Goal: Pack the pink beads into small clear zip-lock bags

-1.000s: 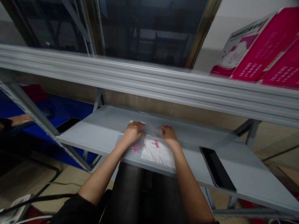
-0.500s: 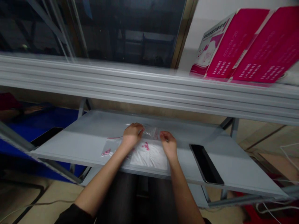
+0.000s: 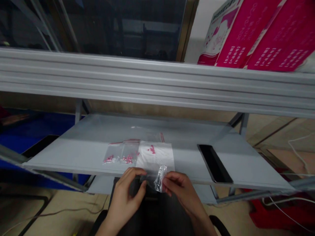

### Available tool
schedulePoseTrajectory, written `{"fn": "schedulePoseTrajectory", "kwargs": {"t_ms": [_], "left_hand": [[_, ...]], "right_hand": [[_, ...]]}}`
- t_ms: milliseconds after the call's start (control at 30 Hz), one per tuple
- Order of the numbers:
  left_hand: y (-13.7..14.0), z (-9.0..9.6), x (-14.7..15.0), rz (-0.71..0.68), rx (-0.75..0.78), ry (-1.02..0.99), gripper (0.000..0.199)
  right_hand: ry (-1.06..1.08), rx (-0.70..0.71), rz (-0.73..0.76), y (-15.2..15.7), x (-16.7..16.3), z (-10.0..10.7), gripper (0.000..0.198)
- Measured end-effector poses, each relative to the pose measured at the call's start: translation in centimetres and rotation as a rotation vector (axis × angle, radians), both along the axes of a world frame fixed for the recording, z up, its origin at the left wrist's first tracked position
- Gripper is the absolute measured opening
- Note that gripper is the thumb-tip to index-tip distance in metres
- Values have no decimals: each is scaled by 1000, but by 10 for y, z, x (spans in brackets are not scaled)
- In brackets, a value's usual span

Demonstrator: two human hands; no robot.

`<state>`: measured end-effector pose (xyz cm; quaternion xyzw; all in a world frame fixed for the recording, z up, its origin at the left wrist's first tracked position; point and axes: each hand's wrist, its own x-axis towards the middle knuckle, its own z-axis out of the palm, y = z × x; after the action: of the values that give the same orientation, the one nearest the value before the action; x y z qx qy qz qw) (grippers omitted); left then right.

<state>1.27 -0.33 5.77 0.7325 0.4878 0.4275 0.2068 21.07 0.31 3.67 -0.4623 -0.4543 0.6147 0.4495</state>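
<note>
My right hand [image 3: 178, 185] pinches a small clear zip bag [image 3: 160, 178] just off the front edge of the grey shelf. To the left of that bag is my left hand [image 3: 129, 190], its thumb and forefinger apart. Behind the hands lies a sheet of white paper [image 3: 161, 157] with a cluster of small pink pieces [image 3: 152, 149] on it. Two clear zip bags, a left one [image 3: 115, 149] and a right one [image 3: 131, 147], lie beside the paper with pink pieces inside. Another clear bag [image 3: 154, 136] with a red strip lies behind the paper.
A black phone [image 3: 215, 164] lies on the right of the shelf [image 3: 189, 134]. Pink boxes [image 3: 246, 36] stand on the metal ledge [image 3: 147, 85] above. Off to the left, a dark flat device [image 3: 40, 146] rests on a blue surface beside another person's arm [image 3: 14, 118].
Both hands have come back from behind the paper to the front edge of the shelf. A clear bag is now in my right hand, and the camera's view has shifted slightly.
</note>
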Motion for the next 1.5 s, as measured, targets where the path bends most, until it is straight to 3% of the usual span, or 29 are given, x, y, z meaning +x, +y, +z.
{"fn": "schedulePoseTrajectory", "kwargs": {"t_ms": [67,200,433,567,767,933,1033,1100,1233,1400,1500], "left_hand": [[-7,1,6,2,-83,-65,9],[-13,-3,20,-128,-267,-101,23],[-16,-5,23,-261,-424,-95,34],[-18,-2,19,-205,-381,25,30],[-22,-4,17,-169,-303,203,19],[-24,-10,13,-87,-98,230,18],[-24,-8,8,-46,25,185,19],[-23,-6,5,-71,114,142,10],[-19,-8,4,-204,211,184,77],[-17,-14,7,-178,243,119,52],[-14,-13,8,-181,229,105,49]], "right_hand": [[-25,-29,-2,-9,-6,-3,33],[-49,-12,82,-19,-16,0,29],[-182,40,185,-26,-13,6,29],[-297,113,111,-26,-18,7,23],[-634,284,-60,-29,-28,6,13],[-871,460,-190,-32,-24,10,13],[-795,465,-206,-33,-23,17,14],[-679,421,-171,-34,-24,23,14],[-469,342,-54,-34,-26,30,13],[-571,336,-136,-32,-25,27,13],[-659,370,-162,-32,-24,24,15]]}}
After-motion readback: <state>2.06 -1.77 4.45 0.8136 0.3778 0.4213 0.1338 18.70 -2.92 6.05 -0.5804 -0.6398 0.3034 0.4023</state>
